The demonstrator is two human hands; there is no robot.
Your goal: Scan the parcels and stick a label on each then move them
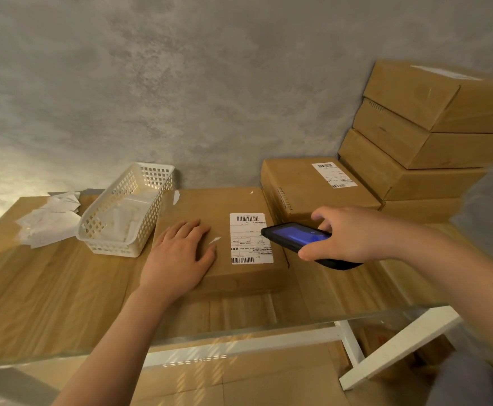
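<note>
Left hand: left hand [178, 253] lies palm down, fingers straight and a bit spread, flat on top of the flat brown cardboard parcel [210, 206]; grips nothing, just presses on it.
Right hand: right hand [353, 232] is curled round the black handheld scanner with the lit blue screen [301, 237]; thumb along its near edge, fingers over the far side.
Scanner: held tilted, its front end over the right edge of the parcel's white printed shipping label with barcodes [249, 238]; whether it touches the label, cannot tell.
Parcel being scanned: lies flat on the light wooden tabletop [49, 288], mid-table, label on its right half, barcodes at the label's top and bottom. A small white scrap [214, 240] sits on the parcel between the left hand's fingers and the label.
Second parcel: another flat brown cardboard box with a white barcode label [301, 186] lies just behind and right of the first, touching or nearly so; cannot tell which.
Stack: a pile of plain brown cardboard boxes [415, 127], at least four, stands at the far right against the grey mottled wall [181, 83].
Basket: white plastic lattice basket [128, 212] sits just left of the parcel, white paper sheets inside.
Loose papers: heap of white paper slips [49, 221] on the table left of the basket.
Table frame: white frame bars [400, 344] show under the table's near edge.
Below table: more brown cardboard [254, 376] visible underneath.
</note>
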